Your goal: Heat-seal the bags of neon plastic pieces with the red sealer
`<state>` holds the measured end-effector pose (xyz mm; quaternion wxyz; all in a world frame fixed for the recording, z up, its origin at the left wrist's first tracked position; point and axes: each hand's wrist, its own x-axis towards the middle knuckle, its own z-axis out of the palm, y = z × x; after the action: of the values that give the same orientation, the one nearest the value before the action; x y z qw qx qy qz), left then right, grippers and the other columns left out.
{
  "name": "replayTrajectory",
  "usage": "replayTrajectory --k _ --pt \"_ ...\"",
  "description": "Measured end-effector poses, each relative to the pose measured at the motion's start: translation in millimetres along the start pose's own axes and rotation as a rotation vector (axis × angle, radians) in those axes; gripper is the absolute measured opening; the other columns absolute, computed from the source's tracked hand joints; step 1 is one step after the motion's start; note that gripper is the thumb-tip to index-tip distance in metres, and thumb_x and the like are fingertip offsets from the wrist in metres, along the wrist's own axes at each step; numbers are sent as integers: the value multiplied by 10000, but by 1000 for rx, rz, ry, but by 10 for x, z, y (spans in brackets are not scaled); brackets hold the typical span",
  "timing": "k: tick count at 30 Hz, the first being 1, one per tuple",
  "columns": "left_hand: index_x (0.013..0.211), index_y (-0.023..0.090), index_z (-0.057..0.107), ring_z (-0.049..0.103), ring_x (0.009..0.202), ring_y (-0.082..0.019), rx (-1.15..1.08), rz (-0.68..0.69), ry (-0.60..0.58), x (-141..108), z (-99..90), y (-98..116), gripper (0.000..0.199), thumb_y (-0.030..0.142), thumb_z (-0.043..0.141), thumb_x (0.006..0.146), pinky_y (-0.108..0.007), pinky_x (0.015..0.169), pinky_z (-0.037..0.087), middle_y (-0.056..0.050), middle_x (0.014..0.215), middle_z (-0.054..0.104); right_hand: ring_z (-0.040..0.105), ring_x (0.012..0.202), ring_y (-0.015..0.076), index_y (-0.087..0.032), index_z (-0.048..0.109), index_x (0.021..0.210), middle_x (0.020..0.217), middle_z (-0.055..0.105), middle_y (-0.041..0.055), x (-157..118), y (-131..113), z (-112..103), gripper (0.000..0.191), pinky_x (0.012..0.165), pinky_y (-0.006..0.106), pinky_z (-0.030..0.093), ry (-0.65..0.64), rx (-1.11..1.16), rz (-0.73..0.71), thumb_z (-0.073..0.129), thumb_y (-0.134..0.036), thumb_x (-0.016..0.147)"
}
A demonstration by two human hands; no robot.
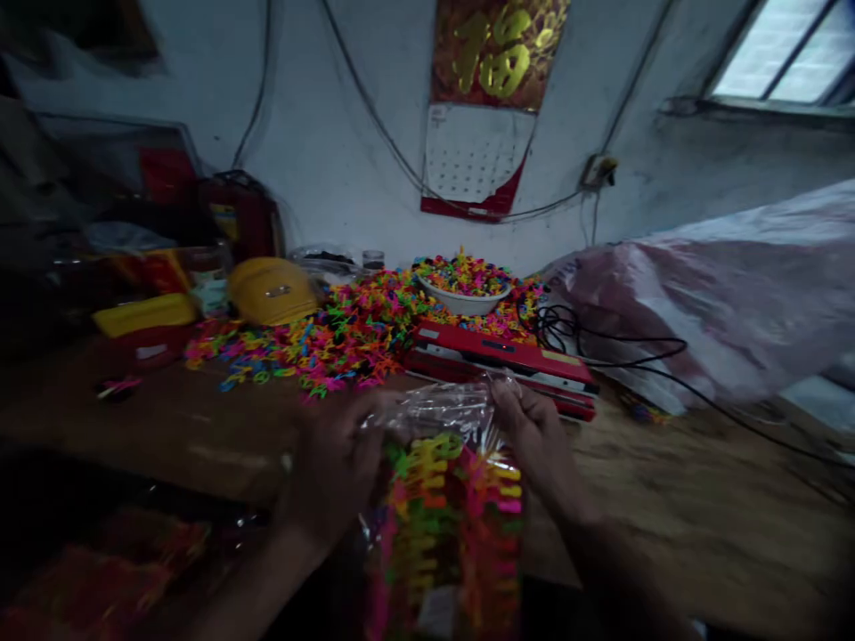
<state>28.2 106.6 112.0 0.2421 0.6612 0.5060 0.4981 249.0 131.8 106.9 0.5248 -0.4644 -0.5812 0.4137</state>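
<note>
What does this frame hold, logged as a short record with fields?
left hand: left hand grips the clear plastic bag of neon plastic pieces at its side
right hand: right hand pinches the bag's top edge
behind bag: red bar-shaped sealing machine
table: brown wooden table bearing a loose pile of neon pieces
bowl: white bowl, heaped

Body in view: 2 bare hands and forearms, entering from the bottom edge of the head view.
Left hand (337,463): bare, no glove, ring or watch visible; blurred and in dim light.
Right hand (534,436): bare, no glove or ring visible; knuckles and fingers show.
Sleeves: none visible on either forearm.
Wrists: no bands or markings that can be made out.
Detail: too dark and blurred for finer marks.
</note>
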Motion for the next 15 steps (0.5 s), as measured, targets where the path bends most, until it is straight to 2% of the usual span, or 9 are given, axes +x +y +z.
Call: replayTrajectory --k 2,4,5,7,10,11,13,15 --pt "776 209 657 639 673 -169 -9 7 -86 352 461 -164 254 293 433 861 -258 681 482 -10 670 675 523 561 140 -159 564 687 608 579 10 200 390 -268 402 549 230 419 47 116 167 581 -542 808" --pt "726 192 649 604 554 -164 -41 -72 -172 643 906 -362 296 339 437 870 -253 593 452 -11 534 621 526 536 148 -161 558 684 590 582 11 352 817 -487 405 532 241 420 157 216 280 655 -552 724" --pt "700 182 649 588 519 -161 -55 -147 -219 759 1101 -459 299 355 466 861 -246 553 430 -16 502 605 524 524 147 -163 549 673 580 580 9 407 1008 -576 410 519 242 416 234 242 316 684 -549 684" --pt "699 164 650 556 469 -148 -166 -383 -267 934 1414 -618 232 337 550 818 -227 473 373 -25 508 610 522 517 142 -161 550 673 582 583 7 483 1296 -709 404 504 240 410 350 248 374 710 -531 644" --pt "790 146 630 548 455 -137 -532 -782 -228 1102 1704 -738 70 170 619 725 -210 425 353 -31 601 649 501 508 110 -155 561 689 584 571 -13 543 1496 -829 359 503 221 409 441 257 383 739 -458 617" --pt "808 137 617 561 470 -134 -657 -863 -189 1145 1763 -759 137 87 610 681 -208 434 374 -32 633 656 489 502 96 -155 563 702 578 559 -26 557 1522 -858 340 501 209 404 467 280 362 754 -420 605" --pt "780 124 584 603 543 -129 -809 -927 -115 1211 1836 -802 253 -36 567 585 -197 485 424 -32 687 661 463 485 74 -162 553 717 559 531 -52 579 1552 -917 327 483 185 384 549 370 324 783 -340 567" --pt "766 133 556 627 613 -124 -874 -920 -50 1238 1855 -867 291 -58 566 547 -185 531 445 -22 732 657 450 473 66 -170 551 745 563 528 -60 590 1571 -994 343 458 175 365 596 461 317 798 -288 538"
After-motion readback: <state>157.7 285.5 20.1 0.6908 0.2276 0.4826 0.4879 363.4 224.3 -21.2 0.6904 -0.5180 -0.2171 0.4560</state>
